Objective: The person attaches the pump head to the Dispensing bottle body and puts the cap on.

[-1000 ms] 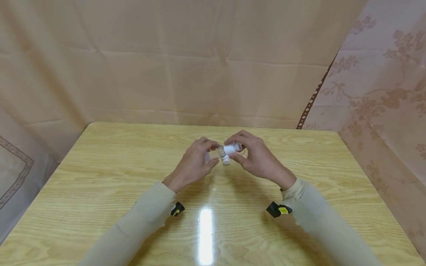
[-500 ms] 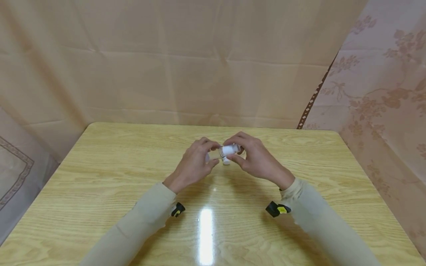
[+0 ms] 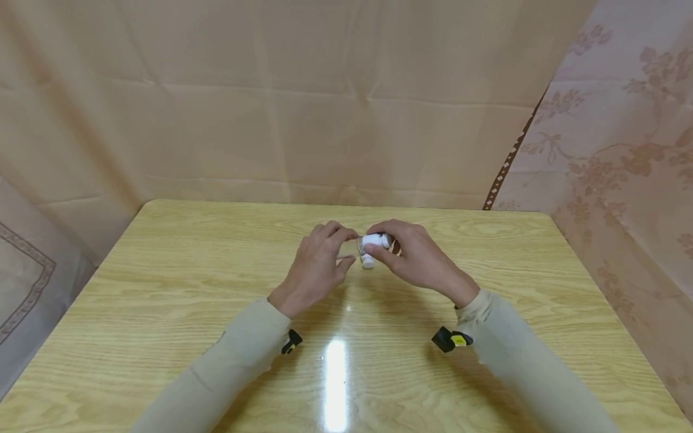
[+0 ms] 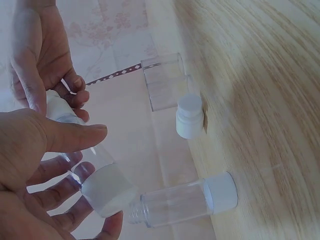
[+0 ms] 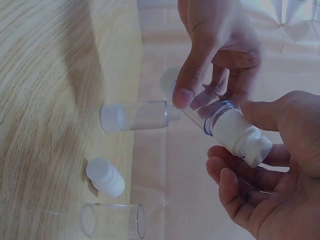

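My left hand (image 3: 319, 264) grips a clear bottle (image 4: 101, 157) with a white base (image 4: 107, 190), tilted above the table. Between thumb and fingers, my right hand (image 3: 419, 255) holds the white pump top (image 5: 240, 132), which sits at the bottle's neck. Whether it is fully seated I cannot tell. Close by on the table stands a second clear bottle (image 5: 142, 116), its neck bare and its base white. A small white capped bottle (image 4: 190, 120) stands near it. Beside that is a clear cylindrical cover (image 5: 112, 220).
A wood-grain table (image 3: 189, 313) lies under both hands. Behind it hangs a beige curtain (image 3: 325, 120), and a flowered cloth (image 3: 622, 150) hangs on the right. Light reflects off the tabletop at the front.
My right thumb has shifted left and up across the white pump top, and the right hand has dropped slightly. The bottle in my left hand has tilted a little; that hand stays nearly in place.
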`<action>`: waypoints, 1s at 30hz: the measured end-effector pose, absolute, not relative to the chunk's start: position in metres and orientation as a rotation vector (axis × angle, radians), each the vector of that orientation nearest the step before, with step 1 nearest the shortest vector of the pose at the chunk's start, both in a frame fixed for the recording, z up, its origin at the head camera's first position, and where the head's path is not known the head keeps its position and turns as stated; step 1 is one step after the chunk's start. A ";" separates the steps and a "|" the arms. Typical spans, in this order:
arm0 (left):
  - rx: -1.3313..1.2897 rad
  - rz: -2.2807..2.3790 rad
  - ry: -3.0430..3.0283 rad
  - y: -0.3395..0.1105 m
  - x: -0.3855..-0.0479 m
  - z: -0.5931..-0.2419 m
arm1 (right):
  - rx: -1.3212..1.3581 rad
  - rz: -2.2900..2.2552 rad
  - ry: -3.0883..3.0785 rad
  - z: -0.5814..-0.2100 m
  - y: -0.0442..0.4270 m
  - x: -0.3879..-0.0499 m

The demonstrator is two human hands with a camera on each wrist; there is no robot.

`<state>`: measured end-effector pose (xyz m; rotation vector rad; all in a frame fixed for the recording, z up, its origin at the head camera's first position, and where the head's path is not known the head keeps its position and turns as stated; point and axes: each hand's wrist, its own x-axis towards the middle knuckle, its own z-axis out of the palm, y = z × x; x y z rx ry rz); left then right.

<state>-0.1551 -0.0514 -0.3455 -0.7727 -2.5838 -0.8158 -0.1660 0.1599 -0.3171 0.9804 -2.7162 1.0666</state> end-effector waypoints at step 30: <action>-0.777 -1.121 -2.685 -0.054 -0.159 -0.346 | 1.053 1.038 -2.672 -0.313 0.163 -0.164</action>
